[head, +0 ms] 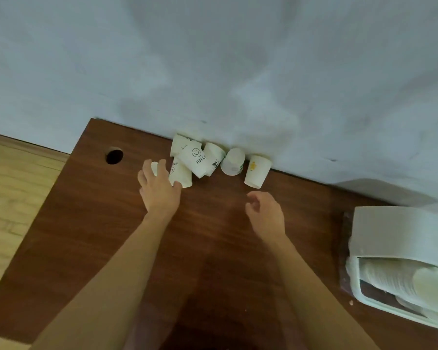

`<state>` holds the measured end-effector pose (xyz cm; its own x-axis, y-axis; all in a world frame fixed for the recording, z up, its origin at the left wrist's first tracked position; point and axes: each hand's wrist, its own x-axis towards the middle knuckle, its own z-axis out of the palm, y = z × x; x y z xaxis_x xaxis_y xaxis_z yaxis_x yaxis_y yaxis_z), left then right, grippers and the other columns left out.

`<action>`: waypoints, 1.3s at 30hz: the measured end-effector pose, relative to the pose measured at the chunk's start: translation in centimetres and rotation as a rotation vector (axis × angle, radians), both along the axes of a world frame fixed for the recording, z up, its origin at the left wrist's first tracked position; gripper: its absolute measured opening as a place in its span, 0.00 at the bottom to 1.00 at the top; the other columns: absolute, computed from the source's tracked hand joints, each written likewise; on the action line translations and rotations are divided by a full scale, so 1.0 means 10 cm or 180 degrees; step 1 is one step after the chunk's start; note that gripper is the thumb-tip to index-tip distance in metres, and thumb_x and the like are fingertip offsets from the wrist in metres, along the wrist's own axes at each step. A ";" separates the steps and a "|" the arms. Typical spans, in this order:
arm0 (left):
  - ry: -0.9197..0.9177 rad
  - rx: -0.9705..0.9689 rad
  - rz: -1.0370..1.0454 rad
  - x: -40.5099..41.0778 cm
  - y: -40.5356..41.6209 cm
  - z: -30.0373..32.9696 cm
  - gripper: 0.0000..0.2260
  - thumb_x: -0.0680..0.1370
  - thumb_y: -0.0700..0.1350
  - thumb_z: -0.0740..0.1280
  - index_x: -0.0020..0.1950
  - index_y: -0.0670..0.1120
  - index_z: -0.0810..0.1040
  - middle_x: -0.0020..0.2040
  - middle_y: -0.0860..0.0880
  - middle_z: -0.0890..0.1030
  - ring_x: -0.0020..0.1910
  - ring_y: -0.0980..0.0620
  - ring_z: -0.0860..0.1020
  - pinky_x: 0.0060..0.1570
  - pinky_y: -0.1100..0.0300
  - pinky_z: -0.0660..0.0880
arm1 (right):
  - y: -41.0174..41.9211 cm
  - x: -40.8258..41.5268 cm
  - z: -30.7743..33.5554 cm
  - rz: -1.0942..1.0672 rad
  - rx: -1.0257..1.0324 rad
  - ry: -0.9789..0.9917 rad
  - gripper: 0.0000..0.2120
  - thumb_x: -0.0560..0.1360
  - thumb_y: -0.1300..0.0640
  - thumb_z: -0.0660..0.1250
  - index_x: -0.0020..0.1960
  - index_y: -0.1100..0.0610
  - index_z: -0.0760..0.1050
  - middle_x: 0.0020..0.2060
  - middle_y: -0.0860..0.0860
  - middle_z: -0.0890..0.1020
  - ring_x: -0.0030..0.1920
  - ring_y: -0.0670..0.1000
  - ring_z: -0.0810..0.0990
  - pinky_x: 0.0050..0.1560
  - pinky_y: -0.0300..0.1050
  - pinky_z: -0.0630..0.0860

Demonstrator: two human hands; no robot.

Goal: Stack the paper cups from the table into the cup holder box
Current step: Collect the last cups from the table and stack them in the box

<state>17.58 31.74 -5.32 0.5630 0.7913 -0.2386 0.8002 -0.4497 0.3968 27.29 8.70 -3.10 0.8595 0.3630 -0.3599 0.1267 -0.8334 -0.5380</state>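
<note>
Here, at the far left of the frame, a strip of light wooden floor [13,188] shows beside the brown table [91,223], and a round dark hole [114,156] is cut in the table near its upper left corner. A little right of the hole, the left hand [158,189] lies spread over a cup on its side [180,174], with the thumb against the cup's lower edge and the fingers over its left side; whether it really grips the cup, I cannot tell. Behind it, in the upper middle of the frame, the other paper cups [213,159] lie in a loose pile against the grey wall [213,59], one with a smiling face and the word HELLO. The right hand [264,214] hovers below the pile, fingers loosely curled and holding nothing. At the lower right edge is the white box [379,231], with a row of stacked cups [400,279] inside it
</note>
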 end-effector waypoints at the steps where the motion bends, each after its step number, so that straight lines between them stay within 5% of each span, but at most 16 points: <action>1: 0.0015 -0.0004 0.0004 0.03 0.04 -0.04 0.30 0.74 0.45 0.69 0.73 0.49 0.61 0.76 0.43 0.54 0.72 0.39 0.56 0.58 0.41 0.72 | 0.05 0.07 -0.06 -0.0034 0.0004 -0.0036 0.16 0.78 0.55 0.66 0.66 0.50 0.74 0.62 0.46 0.76 0.54 0.42 0.76 0.55 0.40 0.74; 7: -0.0235 0.0096 0.0352 0.12 0.30 -0.19 0.28 0.74 0.44 0.69 0.72 0.48 0.65 0.72 0.44 0.61 0.68 0.40 0.60 0.56 0.44 0.73 | 0.27 0.48 -0.30 -0.0159 -0.0157 -0.0232 0.28 0.77 0.56 0.66 0.75 0.51 0.63 0.75 0.51 0.61 0.72 0.57 0.63 0.66 0.53 0.68; 13: -0.0061 -0.0170 0.0274 0.10 0.40 -0.22 0.24 0.73 0.47 0.69 0.68 0.51 0.69 0.65 0.45 0.68 0.59 0.42 0.67 0.45 0.53 0.69 | 0.48 0.75 -0.43 -0.0336 -0.0379 -0.0029 0.30 0.77 0.53 0.66 0.76 0.47 0.60 0.78 0.47 0.50 0.72 0.62 0.61 0.65 0.56 0.69; 21: 0.0366 -0.0709 -0.0016 0.00 0.21 -0.05 0.24 0.66 0.51 0.73 0.56 0.46 0.67 0.54 0.45 0.72 0.51 0.41 0.73 0.45 0.53 0.67 | 0.42 0.62 -0.44 -0.0653 -0.0415 0.0056 0.33 0.73 0.57 0.69 0.74 0.47 0.59 0.69 0.54 0.60 0.57 0.63 0.74 0.57 0.54 0.74; 24: 0.0523 -0.0899 -0.0051 -0.04 0.07 0.01 0.25 0.68 0.51 0.72 0.58 0.44 0.66 0.56 0.44 0.73 0.52 0.39 0.75 0.47 0.52 0.68 | 0.32 0.50 -0.42 -0.0757 -0.0330 0.0221 0.34 0.72 0.58 0.69 0.73 0.46 0.58 0.67 0.53 0.63 0.55 0.61 0.75 0.57 0.55 0.75; 31: 0.0650 -0.1175 -0.0250 -0.17 -0.18 0.06 0.30 0.69 0.52 0.72 0.68 0.47 0.66 0.60 0.44 0.74 0.57 0.42 0.74 0.48 0.54 0.69 | 0.25 0.42 -0.40 -0.1186 0.0116 0.0270 0.18 0.76 0.56 0.67 0.64 0.52 0.68 0.69 0.51 0.67 0.64 0.56 0.70 0.58 0.50 0.73; 35: 0.0765 -0.1810 -0.0323 -0.18 -0.25 0.05 0.36 0.68 0.51 0.74 0.73 0.51 0.62 0.65 0.44 0.73 0.61 0.43 0.74 0.58 0.50 0.74 | 0.27 0.46 -0.37 -0.1815 0.0552 0.0640 0.09 0.77 0.58 0.67 0.56 0.53 0.71 0.55 0.50 0.76 0.50 0.50 0.75 0.45 0.44 0.73; 39: 0.0489 -0.2613 0.0051 -0.12 -0.34 0.05 0.31 0.72 0.50 0.70 0.73 0.50 0.65 0.66 0.46 0.72 0.60 0.45 0.74 0.57 0.49 0.78 | 0.17 0.43 -0.38 -0.1792 0.0608 0.0841 0.10 0.76 0.59 0.70 0.54 0.52 0.71 0.50 0.48 0.78 0.46 0.47 0.76 0.41 0.40 0.71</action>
